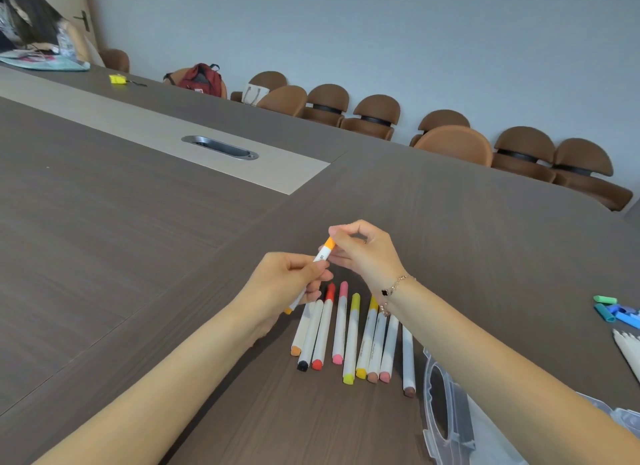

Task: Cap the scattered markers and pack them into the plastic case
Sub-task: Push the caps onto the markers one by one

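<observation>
Above the row of capped markers [349, 336] on the desk [173, 256], the left hand [287, 284] grips the orange marker [320, 256] by its barrel to steady it while the right hand [360, 250] fingers [334, 232] pinch its cap, likely seating it; the plastic case [446, 405] waits right of the row
</observation>
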`<state>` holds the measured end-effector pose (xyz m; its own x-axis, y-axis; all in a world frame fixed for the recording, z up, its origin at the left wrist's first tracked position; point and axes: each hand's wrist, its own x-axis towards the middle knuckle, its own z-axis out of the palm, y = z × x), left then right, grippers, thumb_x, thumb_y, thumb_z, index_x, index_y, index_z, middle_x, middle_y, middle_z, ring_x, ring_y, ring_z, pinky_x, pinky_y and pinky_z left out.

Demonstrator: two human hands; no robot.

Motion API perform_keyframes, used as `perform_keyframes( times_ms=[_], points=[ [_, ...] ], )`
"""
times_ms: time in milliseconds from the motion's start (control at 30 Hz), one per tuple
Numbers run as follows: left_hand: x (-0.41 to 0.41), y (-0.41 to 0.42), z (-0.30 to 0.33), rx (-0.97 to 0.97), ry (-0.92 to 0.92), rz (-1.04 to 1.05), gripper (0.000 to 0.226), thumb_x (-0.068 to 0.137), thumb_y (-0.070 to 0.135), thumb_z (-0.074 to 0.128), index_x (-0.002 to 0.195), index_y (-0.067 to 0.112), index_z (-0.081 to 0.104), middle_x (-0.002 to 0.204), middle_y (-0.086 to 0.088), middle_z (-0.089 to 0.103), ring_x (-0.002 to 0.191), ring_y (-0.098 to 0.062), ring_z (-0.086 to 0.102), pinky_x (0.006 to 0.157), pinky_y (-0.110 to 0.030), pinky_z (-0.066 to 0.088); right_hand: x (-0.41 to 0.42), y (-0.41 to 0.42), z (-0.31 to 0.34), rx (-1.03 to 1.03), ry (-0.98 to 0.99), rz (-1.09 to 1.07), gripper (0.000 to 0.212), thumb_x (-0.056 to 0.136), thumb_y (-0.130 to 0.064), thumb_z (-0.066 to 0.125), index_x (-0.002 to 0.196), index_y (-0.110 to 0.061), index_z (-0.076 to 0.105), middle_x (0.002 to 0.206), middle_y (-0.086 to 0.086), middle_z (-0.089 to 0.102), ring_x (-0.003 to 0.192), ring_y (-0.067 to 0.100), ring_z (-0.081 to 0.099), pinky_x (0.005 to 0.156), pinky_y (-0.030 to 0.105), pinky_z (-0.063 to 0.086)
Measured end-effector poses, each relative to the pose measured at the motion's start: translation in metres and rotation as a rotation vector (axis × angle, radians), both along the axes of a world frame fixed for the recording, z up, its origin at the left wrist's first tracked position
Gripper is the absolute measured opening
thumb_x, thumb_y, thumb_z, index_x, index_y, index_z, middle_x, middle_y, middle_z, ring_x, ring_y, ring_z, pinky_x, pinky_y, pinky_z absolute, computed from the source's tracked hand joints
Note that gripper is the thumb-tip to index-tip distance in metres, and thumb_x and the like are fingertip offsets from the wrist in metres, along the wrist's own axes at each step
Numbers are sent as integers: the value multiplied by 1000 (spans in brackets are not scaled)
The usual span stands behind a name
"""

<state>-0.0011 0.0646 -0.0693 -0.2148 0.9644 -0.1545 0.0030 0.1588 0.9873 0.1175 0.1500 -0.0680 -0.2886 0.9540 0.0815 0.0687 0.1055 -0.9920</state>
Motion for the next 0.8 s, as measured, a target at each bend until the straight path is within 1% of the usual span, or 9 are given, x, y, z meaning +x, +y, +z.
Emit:
perform_keyframes(
  times_ms=[67,133,200,267,400,467,567,700,800],
  points=[
    [-17,2,8,29,120,5,35,95,34,52,96,7,73,76,-1,73,65,-7,68,73,-22,57,-5,4,6,-4,-8,34,21,90,-19,63,100,0,62,90,5,71,77,10,71,77,24,58],
    [-43,4,15,40,364,151,45,95,46,44,88,14,74,78,1,73,77,-14,69,77,-22,51,-10,9,6,7,-75,48,19,90,-23,62,97,-5,63,84,0,71,74,5,71,84,26,55],
    [-69,2,12,16,691,279,35,95,38,47,84,16,72,78,1,68,83,-18,64,69,-21,45,-14,13,-3,18,-198,75,14,90,-28,61,91,-14,62,82,-4,71,78,4,69,89,28,51],
    [-83,1,2,-51,939,207,20,90,23,52,84,13,69,78,3,63,87,-20,61,67,-22,40,-17,13,-15,42,-310,110,14,89,-33,62,87,-19,64,80,-5,73,86,5,67,89,27,47],
    [-66,7,-12,-163,991,-26,16,85,34,63,80,19,62,79,7,58,73,-8,55,60,-19,43,-16,8,-29,154,-433,218,17,89,-30,63,93,-14,70,91,-5,71,87,4,64,77,15,43],
    [-56,10,-18,-168,1082,-16,23,84,41,64,81,19,60,89,2,59,78,-12,58,66,-22,46,-12,10,-29,187,-515,254,22,91,-34,58,102,-17,68,99,-7,68,93,3,61,80,16,44],
    [-51,13,-23,-269,1276,-28,34,85,49,60,84,15,55,94,-2,54,79,-16,56,66,-25,43,6,29,-20,275,-593,102,25,94,-38,51,110,-21,62,105,-4,68,100,9,61,92,25,44],
    [-44,15,-29,-304,1306,-46,40,87,47,57,65,15,46,73,2,41,83,-16,57,62,-23,38,44,58,-5,411,-903,6,23,97,-16,47,112,-15,64,114,0,64,105,14,57,88,19,40],
    [-37,13,-31,-270,1335,-37,40,90,44,55,66,13,47,89,-2,46,88,-16,55,65,-23,40,54,69,-8,422,-1088,88,23,96,-18,52,114,-15,66,119,3,64,109,17,58,92,21,40]
  ],
)
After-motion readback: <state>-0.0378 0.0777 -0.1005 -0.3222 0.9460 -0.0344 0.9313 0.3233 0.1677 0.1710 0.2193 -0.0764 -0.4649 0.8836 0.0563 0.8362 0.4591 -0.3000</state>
